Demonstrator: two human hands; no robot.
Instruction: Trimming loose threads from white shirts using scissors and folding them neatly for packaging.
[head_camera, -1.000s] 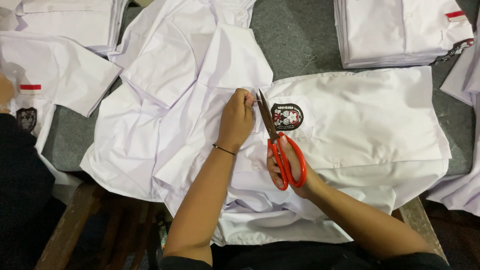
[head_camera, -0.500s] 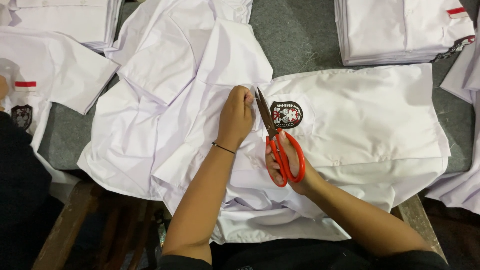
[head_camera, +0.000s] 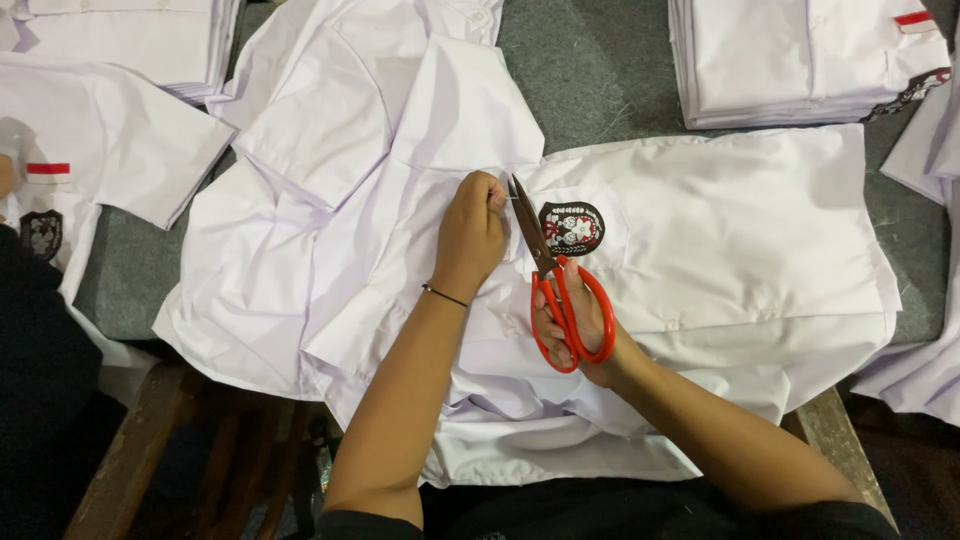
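My red-handled scissors (head_camera: 560, 290) lie along an 11-to-5 line, blades nearly together, tips at 11 o'clock beside the dark badge (head_camera: 571, 228) on the white shirt (head_camera: 740, 230). My right hand (head_camera: 580, 335) grips the loops. My left hand (head_camera: 470, 235) pinches cloth touching the tips. Bare grey desk (head_camera: 600, 70) opens at 12 o'clock; folded shirts (head_camera: 800, 60) sit at 1 o'clock.

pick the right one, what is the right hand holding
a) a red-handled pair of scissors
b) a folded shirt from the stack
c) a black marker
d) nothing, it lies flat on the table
a: the right hand has its fingers through the red loops of the scissors, whose blades point up beside the dark badge on the white shirt, next to the left hand that pinches the fabric.
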